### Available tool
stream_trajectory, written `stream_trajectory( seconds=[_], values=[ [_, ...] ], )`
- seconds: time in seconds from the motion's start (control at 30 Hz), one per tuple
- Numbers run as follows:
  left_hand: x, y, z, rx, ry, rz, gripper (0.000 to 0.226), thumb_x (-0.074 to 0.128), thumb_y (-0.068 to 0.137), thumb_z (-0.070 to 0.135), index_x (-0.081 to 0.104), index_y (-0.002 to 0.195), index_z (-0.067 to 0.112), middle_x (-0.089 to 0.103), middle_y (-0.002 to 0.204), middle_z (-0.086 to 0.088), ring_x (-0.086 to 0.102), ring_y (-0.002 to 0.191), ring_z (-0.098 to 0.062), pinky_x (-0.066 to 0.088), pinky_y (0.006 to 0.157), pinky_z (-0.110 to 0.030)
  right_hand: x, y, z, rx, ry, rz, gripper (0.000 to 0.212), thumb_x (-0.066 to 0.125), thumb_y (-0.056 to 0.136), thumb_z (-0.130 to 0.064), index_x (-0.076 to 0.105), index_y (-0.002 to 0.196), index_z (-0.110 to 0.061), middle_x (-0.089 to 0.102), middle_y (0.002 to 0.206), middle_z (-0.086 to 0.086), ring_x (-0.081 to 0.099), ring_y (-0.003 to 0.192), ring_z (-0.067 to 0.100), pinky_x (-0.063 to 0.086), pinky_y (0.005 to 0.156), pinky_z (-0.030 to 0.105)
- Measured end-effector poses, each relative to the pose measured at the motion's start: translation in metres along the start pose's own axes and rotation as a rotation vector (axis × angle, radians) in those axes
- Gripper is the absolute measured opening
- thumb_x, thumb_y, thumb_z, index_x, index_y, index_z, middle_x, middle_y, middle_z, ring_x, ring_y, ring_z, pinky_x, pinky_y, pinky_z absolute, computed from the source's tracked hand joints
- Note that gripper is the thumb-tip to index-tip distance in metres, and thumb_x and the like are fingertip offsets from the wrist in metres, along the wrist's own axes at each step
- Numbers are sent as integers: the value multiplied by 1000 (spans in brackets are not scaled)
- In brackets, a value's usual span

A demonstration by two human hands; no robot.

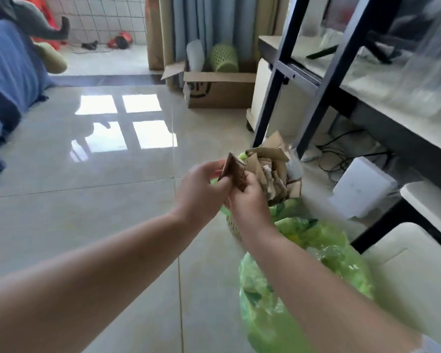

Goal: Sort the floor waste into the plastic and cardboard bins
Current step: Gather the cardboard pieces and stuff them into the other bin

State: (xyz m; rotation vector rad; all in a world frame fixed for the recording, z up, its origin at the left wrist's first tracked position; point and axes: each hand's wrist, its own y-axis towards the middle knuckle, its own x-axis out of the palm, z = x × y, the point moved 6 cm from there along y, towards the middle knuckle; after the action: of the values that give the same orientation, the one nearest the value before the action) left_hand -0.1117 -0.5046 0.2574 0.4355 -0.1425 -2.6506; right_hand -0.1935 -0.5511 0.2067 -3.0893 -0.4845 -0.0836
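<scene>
Both bare forearms reach in from 6 o'clock toward the middle of the view. Just under the right arm, at about 5 o'clock, sits a bin lined with a green plastic bag (303,276), its mouth partly hidden by the arm. Left hand (201,189) and right hand (250,197) meet at the centre, each grip closed on the same small brown cardboard piece (236,171), held upright between them above the floor. Right behind it, toward 2 o'clock, a green mesh bin (231,222) is stuffed with crumpled cardboard scraps (273,171). Farther off at 12 o'clock an open cardboard box (219,90) stands on the glossy tiled floor (87,200), beside a black-framed shelf (329,80).
</scene>
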Motion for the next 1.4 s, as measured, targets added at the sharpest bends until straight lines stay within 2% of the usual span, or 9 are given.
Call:
stream_trajectory(
  seconds=[0.1, 0.2, 0.33, 0.47, 0.7, 0.93, 1.07, 1.27, 1.4],
  values=[
    [35, 24, -17, -54, 7, -57, 29, 56, 82, 5, 71, 100, 21, 71, 102, -3, 64, 101, -15, 48, 95, -41, -25, 20, 14, -35, -37, -123, 31, 54, 82, -29, 61, 113, -29, 69, 105, -6, 64, 101, 8, 51, 88, 27],
    [58, 52, -35, -74, -38, -146, 30, 57, 83, 1, 72, 91, 25, 72, 99, -4, 65, 97, -16, 48, 96, -43, -54, 46, 27, -6, -24, -243, 29, 56, 86, -20, 64, 108, -39, 70, 108, -10, 63, 107, 6, 49, 95, 29],
    [92, 86, -67, -101, 21, -214, 39, 64, 83, 7, 59, 122, 12, 63, 119, 5, 58, 113, -9, 44, 102, -32, -87, 94, 40, -53, -175, -101, 29, 59, 88, -14, 65, 109, -34, 71, 105, -5, 65, 103, 14, 50, 95, 42],
    [114, 118, -89, -114, 56, -198, 48, 59, 85, 2, 52, 130, 14, 58, 117, 12, 55, 117, -9, 44, 100, -28, -94, 126, 48, -103, -347, 38, 30, 60, 86, -13, 65, 112, -26, 71, 100, -7, 66, 95, 12, 54, 87, 39],
    [121, 134, -98, 95, 420, -320, 80, 65, 82, 17, 18, 143, 40, 49, 114, 6, 58, 93, -3, 39, 73, -11, -100, 138, 54, -197, -864, 73, 34, 54, 86, -11, 61, 119, -18, 71, 102, 5, 65, 93, 22, 50, 77, 25],
    [125, 149, -94, 109, 481, -500, 72, 65, 79, 2, 37, 137, 35, 56, 113, 0, 63, 103, -12, 50, 94, -32, -101, 132, 41, -265, -848, 93, 35, 47, 91, -48, 63, 103, -20, 71, 82, 1, 65, 75, 20, 52, 66, 32],
    [120, 140, -105, 104, 462, -541, 71, 55, 81, -4, 36, 138, 34, 58, 114, 2, 60, 110, -10, 50, 93, -29, -98, 131, 46, -314, -999, 117, 29, 53, 92, -32, 59, 114, -15, 71, 88, 7, 66, 80, 25, 48, 61, 27],
    [118, 131, -109, 472, 1041, -372, 69, 52, 81, 1, 34, 141, 31, 33, 146, -4, 27, 134, -28, 31, 106, -43, -92, 122, 67, -343, -1113, 119, 30, 53, 91, -21, 53, 122, -20, 72, 86, 8, 68, 76, 28, 44, 56, 29],
    [130, 118, -138, 370, 1199, -615, 77, 47, 86, 4, 8, 148, 29, 23, 155, 0, 12, 144, -21, 9, 117, -46, -92, 123, 78, -290, -1200, 72, 24, 48, 93, -19, 59, 114, -20, 68, 103, 6, 65, 87, 29, 44, 61, 29]
  ],
)
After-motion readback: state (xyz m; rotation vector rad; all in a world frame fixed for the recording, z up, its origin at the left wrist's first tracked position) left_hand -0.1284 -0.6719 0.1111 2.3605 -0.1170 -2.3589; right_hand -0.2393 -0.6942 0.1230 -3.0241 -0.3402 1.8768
